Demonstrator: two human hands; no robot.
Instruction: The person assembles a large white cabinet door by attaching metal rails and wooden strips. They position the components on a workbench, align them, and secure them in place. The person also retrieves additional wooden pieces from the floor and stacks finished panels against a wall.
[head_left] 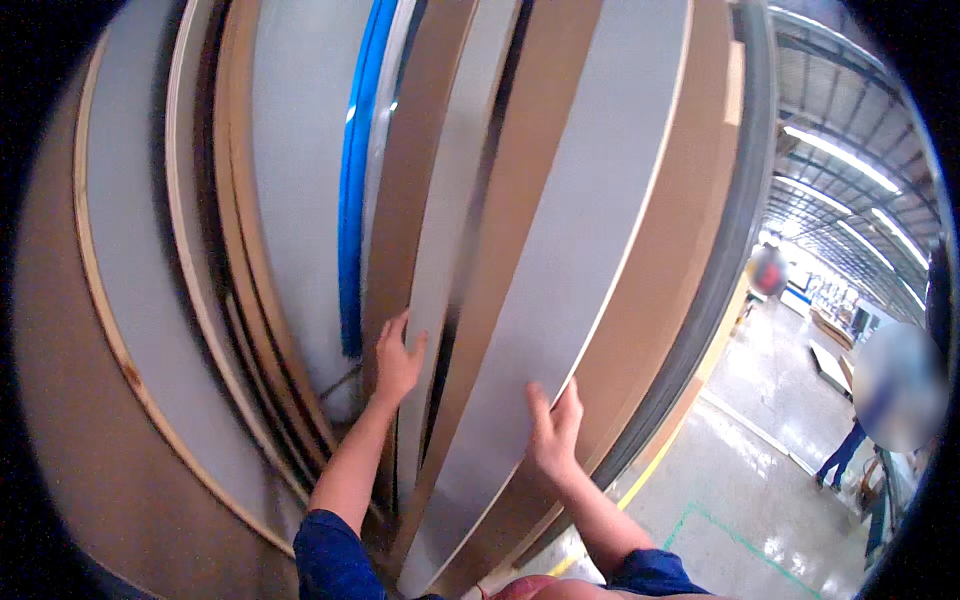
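Tall flat panels stand on edge side by side in front of me. My right hand [555,428] grips the right edge of a long light-grey panel [570,200], its thumb lying on the grey face and its fingers round the pale edge. Further left, my left hand [398,365] is at the left edge of a narrower pale-grey panel [445,210], with the thumb over its face and the fingers at its edge. Between these two is a brown board [528,150]. The lower ends of the panels are partly hidden by my arms.
A bright blue strip [355,200] and more grey panels [300,180] stand at left. A wide brown board [660,260] and a dark upright post [730,240] are at right. Beyond lies a factory floor [720,490] with painted lines, where a person in dark trousers [845,450] stands.
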